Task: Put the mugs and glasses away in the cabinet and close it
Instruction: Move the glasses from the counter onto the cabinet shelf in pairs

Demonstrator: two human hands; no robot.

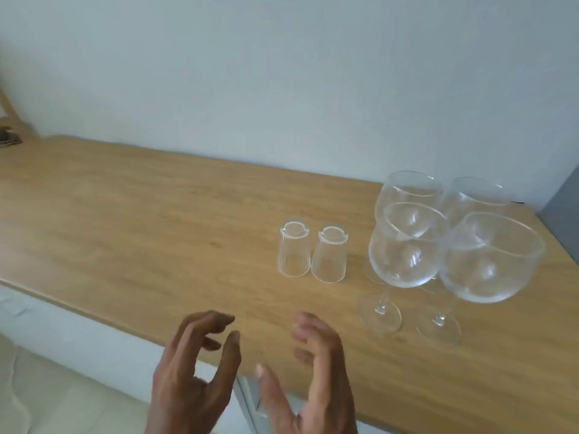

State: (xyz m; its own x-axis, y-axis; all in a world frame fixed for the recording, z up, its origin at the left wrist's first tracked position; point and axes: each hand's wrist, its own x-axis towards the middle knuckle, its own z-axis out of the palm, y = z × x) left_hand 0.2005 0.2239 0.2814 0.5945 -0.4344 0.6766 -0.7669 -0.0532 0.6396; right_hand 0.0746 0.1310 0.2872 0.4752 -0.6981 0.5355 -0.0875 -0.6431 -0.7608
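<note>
Two small clear ribbed tumblers stand upside down side by side on the wooden countertop (131, 214), the left tumbler (294, 249) touching or almost touching the right tumbler (330, 255). To their right stand several large stemmed wine glasses, upright and close together, the nearest ones being a front-left wine glass (404, 255) and a front-right wine glass (488, 261). My left hand (194, 371) and my right hand (313, 374) hover over the counter's front edge, below the tumblers, both empty with fingers spread and curved. No mugs show.
A white cabinet front (78, 333) runs under the countertop, with the top edge of a door (250, 399) showing between my hands. A plain wall stands behind. A wooden frame (9, 111) leans at the far left. Pale floor lies at the bottom left.
</note>
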